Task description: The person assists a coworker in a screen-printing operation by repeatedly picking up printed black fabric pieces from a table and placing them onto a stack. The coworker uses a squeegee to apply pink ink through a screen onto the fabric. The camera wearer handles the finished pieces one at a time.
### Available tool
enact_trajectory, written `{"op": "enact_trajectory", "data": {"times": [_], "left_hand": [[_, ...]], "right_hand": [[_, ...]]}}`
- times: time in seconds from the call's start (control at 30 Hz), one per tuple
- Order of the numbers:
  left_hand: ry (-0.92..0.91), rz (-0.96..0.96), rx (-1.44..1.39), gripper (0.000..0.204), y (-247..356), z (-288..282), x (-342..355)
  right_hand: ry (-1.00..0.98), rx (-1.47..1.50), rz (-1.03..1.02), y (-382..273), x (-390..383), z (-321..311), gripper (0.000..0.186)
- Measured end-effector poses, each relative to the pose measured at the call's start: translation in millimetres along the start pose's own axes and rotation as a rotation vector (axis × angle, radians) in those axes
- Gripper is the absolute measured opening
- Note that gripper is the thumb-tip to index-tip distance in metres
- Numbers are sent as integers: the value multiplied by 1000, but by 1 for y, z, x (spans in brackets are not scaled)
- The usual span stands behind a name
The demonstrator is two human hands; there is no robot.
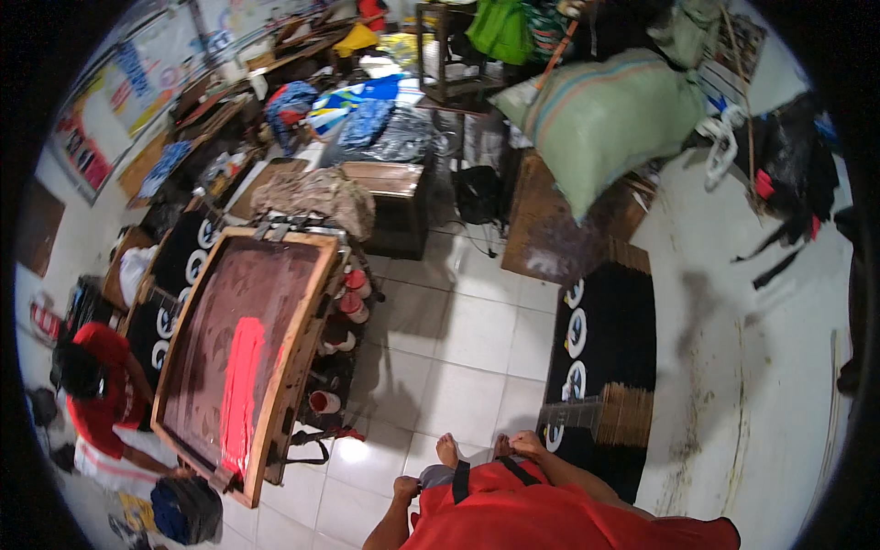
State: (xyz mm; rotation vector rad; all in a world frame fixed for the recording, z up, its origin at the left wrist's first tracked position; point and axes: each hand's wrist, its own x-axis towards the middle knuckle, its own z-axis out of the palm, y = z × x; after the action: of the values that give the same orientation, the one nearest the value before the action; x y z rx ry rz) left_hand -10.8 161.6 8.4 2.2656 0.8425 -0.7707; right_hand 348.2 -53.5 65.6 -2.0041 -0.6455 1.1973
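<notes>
Seeing framed screen [215, 339] left of and beyond left hand [405, 489], nearer than right hand [527, 445], lengthwise fore-aft, far end tipped right; can't tell either grip.

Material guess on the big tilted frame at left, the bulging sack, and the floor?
Frame: looks like wood, worn finish; brown, blocky bars with uneven colouring.
Sack: probably woven plastic, fairly matt; pale green with coloured stripes and soft creases. The weave is too small to confirm.
Floor: likely glazed ceramic tile; pale squares, straight joints, bright glare.
</notes>
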Motion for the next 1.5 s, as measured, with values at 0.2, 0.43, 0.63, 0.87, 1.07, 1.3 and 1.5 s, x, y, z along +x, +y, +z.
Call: {"op": "enact_trajectory", "data": {"times": [0.2,0.43,0.63,0.87,1.07,1.3,1.5], "left_hand": [[4,-270,-744,13,-11,-46,8],[190,-429,-1145,13,18,-47,14],[-20,179,353,30,100,-1,-1],[100,-32,-87,28,138,8,-31],[304,-416,-646,29,140,34,-40],[260,-363,-612,36,162,10,-41],[205,-332,-485,37,157,21,-27]], "right_hand": [[77,-139,225,18,-38,22,18],[118,154,406,53,-58,-8,15],[59,476,236,128,-74,-26,11],[-154,-783,128,207,-96,-39,18],[-167,-819,-186,215,-91,-61,19],[-95,-818,-253,229,-23,-78,23],[-72,46,65,240,-6,-73,21]]}}
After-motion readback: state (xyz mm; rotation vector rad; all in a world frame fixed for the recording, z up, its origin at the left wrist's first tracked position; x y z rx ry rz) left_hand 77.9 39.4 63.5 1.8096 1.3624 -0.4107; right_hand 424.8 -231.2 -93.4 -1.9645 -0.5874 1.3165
